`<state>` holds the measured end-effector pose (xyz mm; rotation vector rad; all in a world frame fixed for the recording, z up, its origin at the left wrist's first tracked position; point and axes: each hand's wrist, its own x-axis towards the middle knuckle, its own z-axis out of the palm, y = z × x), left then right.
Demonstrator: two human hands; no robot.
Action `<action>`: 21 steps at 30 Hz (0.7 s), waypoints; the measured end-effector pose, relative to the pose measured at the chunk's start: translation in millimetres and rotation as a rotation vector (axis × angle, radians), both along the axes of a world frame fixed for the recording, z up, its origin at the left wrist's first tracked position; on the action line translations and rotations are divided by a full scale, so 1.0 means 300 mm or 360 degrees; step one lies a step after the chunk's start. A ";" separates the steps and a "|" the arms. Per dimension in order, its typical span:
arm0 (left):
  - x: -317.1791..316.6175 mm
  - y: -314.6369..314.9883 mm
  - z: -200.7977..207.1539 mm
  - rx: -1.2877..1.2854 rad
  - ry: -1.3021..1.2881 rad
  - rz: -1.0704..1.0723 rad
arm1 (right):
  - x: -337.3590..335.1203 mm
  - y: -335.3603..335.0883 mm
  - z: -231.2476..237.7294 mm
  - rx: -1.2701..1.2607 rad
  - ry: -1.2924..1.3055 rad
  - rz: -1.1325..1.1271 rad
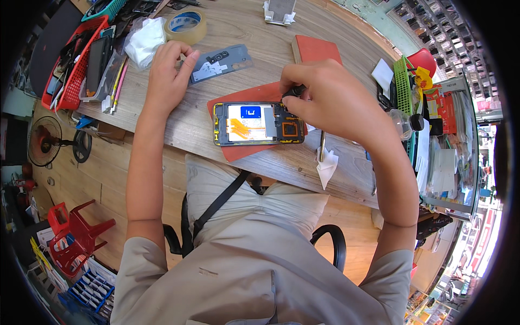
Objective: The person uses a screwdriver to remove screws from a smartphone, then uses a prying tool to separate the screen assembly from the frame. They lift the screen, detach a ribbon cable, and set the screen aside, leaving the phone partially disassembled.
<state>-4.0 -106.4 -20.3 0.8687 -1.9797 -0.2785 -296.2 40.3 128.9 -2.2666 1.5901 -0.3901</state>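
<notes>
An opened smartphone (253, 123) lies crosswise on a red pad (238, 154), its white battery, orange flex cables and dark inner frame showing. My right hand (330, 95) is closed round a black-handled tool (296, 92) above the phone's right end; the tool's tip is hidden, and its exact kind cannot be made out. Farther left, my left hand (169, 73) rests on the table with loosely bent fingers and the thumb apart, holding nothing visible. Its thumb is beside a grey phone back cover (232, 58) with a camera cutout.
A tape roll (186, 27) and white tissue (146, 40) lie beyond my left hand, near a red basket (67, 89). A red box (317, 50) is behind my right hand. Tweezers (322, 146) lie on folded paper (326, 169); a clear bottle (401, 124) is at right.
</notes>
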 end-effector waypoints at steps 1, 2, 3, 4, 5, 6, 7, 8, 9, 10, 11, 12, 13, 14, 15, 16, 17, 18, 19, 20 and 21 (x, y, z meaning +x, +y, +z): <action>0.001 0.001 0.001 0.0015 0.0005 0.0002 | 0.004 0.005 -0.001 -0.0017 -0.0005 -0.0010; 0.002 0.001 0.002 0.0030 0.0010 0.0003 | 0.008 0.007 -0.002 -0.0034 -0.0010 -0.0020; 0.003 0.002 0.002 0.0045 0.0014 0.0005 | 0.021 0.001 -0.001 -0.0028 0.0114 -0.0059; 0.000 0.002 0.002 0.0047 0.0013 0.0005 | 0.040 -0.005 0.003 -0.0022 0.0239 -0.0107; -0.001 0.003 0.003 0.0049 0.0012 0.0005 | 0.048 -0.008 0.005 -0.0015 0.0364 -0.0154; -0.004 0.003 0.003 0.0050 0.0011 0.0006 | 0.042 -0.006 -0.006 -0.0092 0.0296 -0.0063; -0.003 0.003 0.005 0.0039 0.0003 0.0004 | 0.035 -0.006 -0.027 -0.0172 0.0224 0.0034; -0.002 0.002 0.006 0.0029 -0.0004 0.0003 | 0.032 -0.005 -0.038 -0.0251 0.0153 0.0132; -0.002 0.002 0.008 0.0018 -0.0011 0.0002 | 0.033 -0.005 -0.034 -0.0236 0.0158 0.0144; 0.001 0.002 0.008 0.0015 0.0002 -0.0001 | 0.038 -0.008 -0.022 -0.0223 0.0164 0.0162; 0.002 0.003 0.007 0.0012 0.0016 -0.0004 | 0.044 -0.012 -0.007 -0.0209 0.0170 0.0180; 0.002 0.004 0.006 0.0009 0.0030 -0.0007 | 0.058 -0.018 0.019 -0.0023 0.0285 0.0079; 0.004 0.004 0.004 0.0010 0.0034 -0.0005 | 0.078 -0.030 0.050 0.0162 0.0399 -0.0015; 0.004 0.004 0.003 0.0011 0.0038 -0.0002 | 0.092 -0.039 0.065 0.0347 0.0513 -0.0110; 0.006 0.004 0.003 0.0012 0.0042 0.0000 | 0.077 -0.036 0.039 0.0132 0.0328 0.0041; 0.003 0.004 0.004 0.0005 0.0038 0.0000 | 0.058 -0.020 0.005 -0.0078 0.0142 0.0182; 0.000 0.005 0.004 -0.0001 0.0033 0.0000 | 0.048 -0.010 -0.015 -0.0288 -0.0046 0.0321; 0.002 0.005 0.005 -0.0008 0.0029 -0.0001 | 0.043 -0.006 -0.018 -0.0157 0.0143 0.0200; 0.002 0.004 0.004 -0.0012 0.0024 0.0000 | 0.069 -0.005 0.019 -0.0026 0.0333 0.0072; 0.002 0.003 0.003 -0.0015 0.0020 0.0000 | 0.083 -0.004 0.038 0.0107 0.0522 -0.0056; 0.002 0.002 0.003 -0.0018 0.0015 0.0000 | 0.070 -0.001 0.019 -0.0074 0.0347 0.0055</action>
